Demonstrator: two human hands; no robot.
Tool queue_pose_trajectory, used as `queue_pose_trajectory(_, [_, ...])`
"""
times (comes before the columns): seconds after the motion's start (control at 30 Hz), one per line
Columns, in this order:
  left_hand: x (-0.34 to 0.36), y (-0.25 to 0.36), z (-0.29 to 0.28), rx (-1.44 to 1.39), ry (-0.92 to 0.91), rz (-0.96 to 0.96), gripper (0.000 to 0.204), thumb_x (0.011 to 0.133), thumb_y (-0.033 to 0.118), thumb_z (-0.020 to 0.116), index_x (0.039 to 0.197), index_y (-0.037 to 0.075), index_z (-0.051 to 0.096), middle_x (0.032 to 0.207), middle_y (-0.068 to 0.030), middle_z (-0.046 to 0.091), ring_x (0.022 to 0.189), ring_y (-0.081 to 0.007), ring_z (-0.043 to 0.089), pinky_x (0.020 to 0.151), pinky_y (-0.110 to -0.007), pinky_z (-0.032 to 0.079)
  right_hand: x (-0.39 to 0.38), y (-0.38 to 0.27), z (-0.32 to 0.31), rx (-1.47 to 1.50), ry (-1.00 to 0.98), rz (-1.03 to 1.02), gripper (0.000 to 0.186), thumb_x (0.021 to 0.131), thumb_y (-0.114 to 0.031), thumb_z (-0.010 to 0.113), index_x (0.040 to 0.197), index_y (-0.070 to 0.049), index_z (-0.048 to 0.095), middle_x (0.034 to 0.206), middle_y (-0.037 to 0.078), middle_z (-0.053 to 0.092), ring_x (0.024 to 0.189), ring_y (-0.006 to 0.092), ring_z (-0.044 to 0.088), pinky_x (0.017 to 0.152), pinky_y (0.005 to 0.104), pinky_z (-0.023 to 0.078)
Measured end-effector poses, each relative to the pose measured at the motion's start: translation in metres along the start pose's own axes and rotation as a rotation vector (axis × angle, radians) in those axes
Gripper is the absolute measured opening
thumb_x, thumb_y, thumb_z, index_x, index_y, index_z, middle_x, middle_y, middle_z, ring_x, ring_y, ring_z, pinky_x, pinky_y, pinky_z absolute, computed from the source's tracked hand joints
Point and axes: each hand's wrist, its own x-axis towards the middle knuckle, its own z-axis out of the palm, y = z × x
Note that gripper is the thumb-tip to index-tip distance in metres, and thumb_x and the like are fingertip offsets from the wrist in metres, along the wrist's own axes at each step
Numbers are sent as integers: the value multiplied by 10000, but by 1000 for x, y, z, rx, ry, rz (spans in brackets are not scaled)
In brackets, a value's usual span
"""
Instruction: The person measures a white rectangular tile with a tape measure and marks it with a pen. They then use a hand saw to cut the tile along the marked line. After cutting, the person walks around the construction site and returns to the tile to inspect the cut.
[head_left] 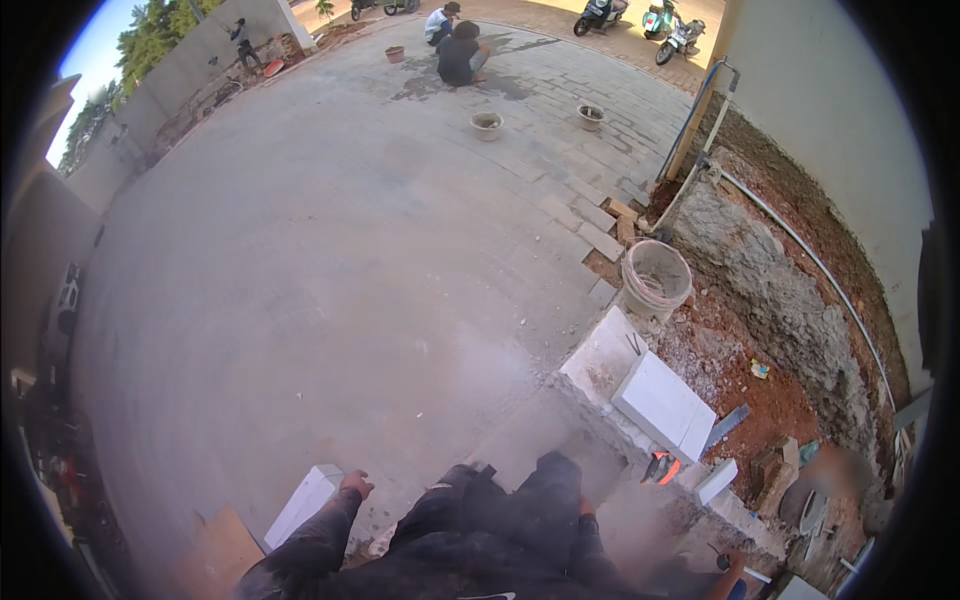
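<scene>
Your hands sit on either side of one long white block's right end: the left hand (356,485) right at that end, the right hand (587,506) well to the block's right, beyond your dark trousers (470,510). That long white block (303,506) lies on the concrete ground (330,330), partly covered by your left sleeve (318,540). Your left fingers look loosely bent at its far right corner; you cannot tell from this view whether they grip it or only rest over it. Of your right hand just a sliver shows beside the knee, so whether it is spread, closed or holding something cannot be told.

Just left of the long white block is a tan board (222,550). Well to the block's right, past your legs, a large white block (665,405) lies tilted in view, overlapping a marked white block (603,352). Also on that far right side are an orange-and-black object (662,468), a small white block (716,482) and a grey metal strip (727,425). Farther out and to the right of the long white block stands a pale bucket (643,299). Much farther ahead of it are two shallow tubs (487,133) and two crouching people (459,62).
</scene>
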Motion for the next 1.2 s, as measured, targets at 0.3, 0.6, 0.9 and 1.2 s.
queue_pose_trajectory(0.3, [89, -138, -6, 411, -169, 100, 460, 881, 490, 584, 1094, 101, 709, 1116, -104, 692, 1074, -301, 637, 932, -385, 487, -14, -228, -29, 716, -262, 87, 413, 914, -405, 537, 1180, -91, 578, 1119, 145, 657, 861, 275, 655, 731, 422, 501])
queue_pose_trajectory(0.6, [247, 85, -111, -897, 173, 80, 484, 791, 371, 729, 1169, 73, 668, 1014, -157, 714, 991, -250, 666, 911, -367, 494, 130, -438, -15, -627, -418, -209, 378, 919, -270, 550, 1248, -83, 559, 1008, 135, 700, 761, 252, 698, 633, 403, 533])
queue_pose_trajectory(0.9, [391, 36, -228, -1232, 278, -357, 307, 813, 346, 720, 955, 74, 728, 791, -49, 706, 654, -161, 668, 595, -317, 546, 257, -1066, -72, 335, -172, -762, 277, 887, -236, 600, 1041, -11, 649, 840, 112, 703, 716, 205, 701, 552, 300, 485])
queue_pose_trajectory(1.2, [646, 58, -450, 92, -86, 120, 524, 822, 210, 658, 1337, 226, 564, 1157, -41, 693, 974, -169, 679, 823, -327, 545, 334, -1289, -18, 369, -209, -577, 348, 877, -212, 587, 1171, -28, 573, 861, 143, 693, 712, 249, 688, 562, 353, 494])
